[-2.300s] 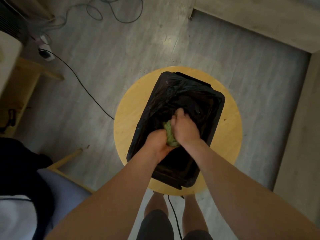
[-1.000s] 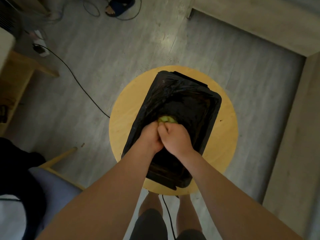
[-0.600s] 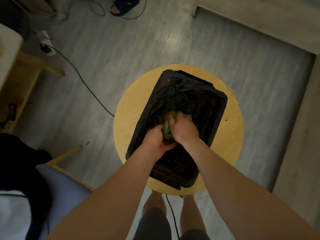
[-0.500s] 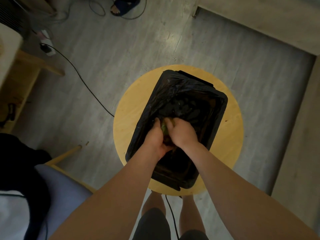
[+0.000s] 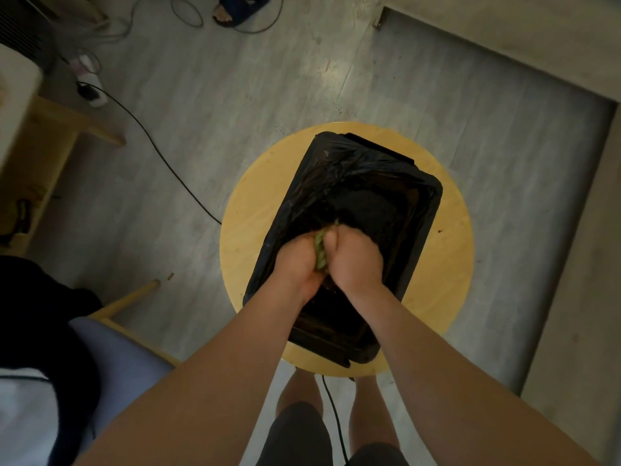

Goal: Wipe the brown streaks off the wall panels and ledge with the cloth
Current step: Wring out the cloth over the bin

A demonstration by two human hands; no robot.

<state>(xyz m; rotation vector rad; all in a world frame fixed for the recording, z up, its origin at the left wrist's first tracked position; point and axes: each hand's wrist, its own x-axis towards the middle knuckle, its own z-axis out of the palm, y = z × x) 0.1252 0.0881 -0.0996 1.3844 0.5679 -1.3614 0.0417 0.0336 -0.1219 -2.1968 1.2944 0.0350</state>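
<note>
A green cloth (image 5: 320, 252) is bunched between my two hands, only a narrow strip of it showing. My left hand (image 5: 295, 264) and my right hand (image 5: 354, 260) both grip it, knuckles up, pressed together over a black rectangular tub (image 5: 423, 210) lined with a black plastic bag. The tub stands on a round yellow wooden stool (image 5: 447, 264). Pale wood-grain wall panels (image 5: 504, 38) run along the top right and right side; no brown streaks can be made out on them from here.
A black cable (image 5: 148, 136) crosses the grey floor to the stool's left. A wooden shelf (image 5: 37, 156) stands at the left edge, a chair with a blue-grey seat (image 5: 111, 351) at lower left. A sandalled foot of another person (image 5: 235, 10) is at the top.
My hands have kept squeezing and kneading the cloth over the tub, shifting their grip; they now press side by side with the cloth wedged between them.
</note>
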